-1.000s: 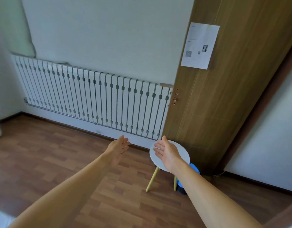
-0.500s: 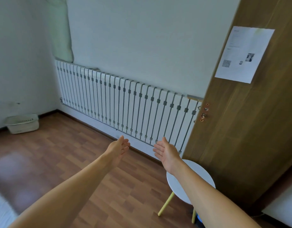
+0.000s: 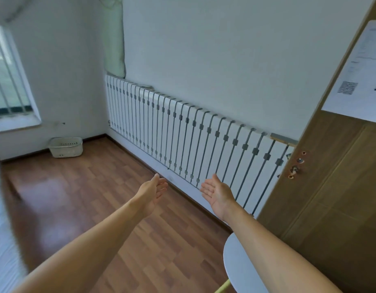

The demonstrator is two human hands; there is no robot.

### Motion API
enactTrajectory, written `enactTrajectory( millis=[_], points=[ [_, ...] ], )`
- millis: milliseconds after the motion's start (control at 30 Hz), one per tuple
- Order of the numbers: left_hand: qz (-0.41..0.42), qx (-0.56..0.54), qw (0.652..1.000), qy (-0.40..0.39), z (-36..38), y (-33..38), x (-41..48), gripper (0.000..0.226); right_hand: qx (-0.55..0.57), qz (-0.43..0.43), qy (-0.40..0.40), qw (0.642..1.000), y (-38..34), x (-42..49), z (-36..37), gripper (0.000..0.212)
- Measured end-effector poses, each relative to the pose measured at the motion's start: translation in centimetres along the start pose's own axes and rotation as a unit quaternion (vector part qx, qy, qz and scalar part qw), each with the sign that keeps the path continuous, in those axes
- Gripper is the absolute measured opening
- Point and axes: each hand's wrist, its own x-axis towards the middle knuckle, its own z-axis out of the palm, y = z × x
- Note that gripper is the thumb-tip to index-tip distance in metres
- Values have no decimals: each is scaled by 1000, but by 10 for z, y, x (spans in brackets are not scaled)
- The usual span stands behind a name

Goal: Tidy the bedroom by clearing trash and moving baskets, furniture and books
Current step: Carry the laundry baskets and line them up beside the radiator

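Note:
My left hand [image 3: 152, 192] and my right hand [image 3: 216, 194] reach forward at waist height, palms facing each other, fingers straight, holding nothing. A white plastic basket [image 3: 66, 146] stands on the wooden floor in the far left corner under the window, well beyond both hands. A small round white stool [image 3: 235, 265] with a yellow leg sits at the lower right, partly hidden under my right forearm.
A long white radiator cover [image 3: 183, 132] with grey bars runs along the far wall. An open wooden door [image 3: 335, 187] with a paper sheet [image 3: 360, 77] taped on it stands on the right. A white bed edge [image 3: 3, 240] blurs the left border. A barred window [image 3: 7, 81] is at left.
The view has swung left: the stool and door slid toward the right edge, and the basket and window came into sight. Both hands keep the same open pose.

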Motion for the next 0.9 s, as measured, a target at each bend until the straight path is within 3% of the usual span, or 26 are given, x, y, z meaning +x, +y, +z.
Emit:
enactTrajectory(
  millis=[433,900],
  points=[
    [5,-36,997,73,-67,34,79,52,-30,35,-79,996,5,108,78,59],
    [51,-54,989,130,-223,156,186,52,-39,40,-162,985,-20,245,279,61]
  ],
)
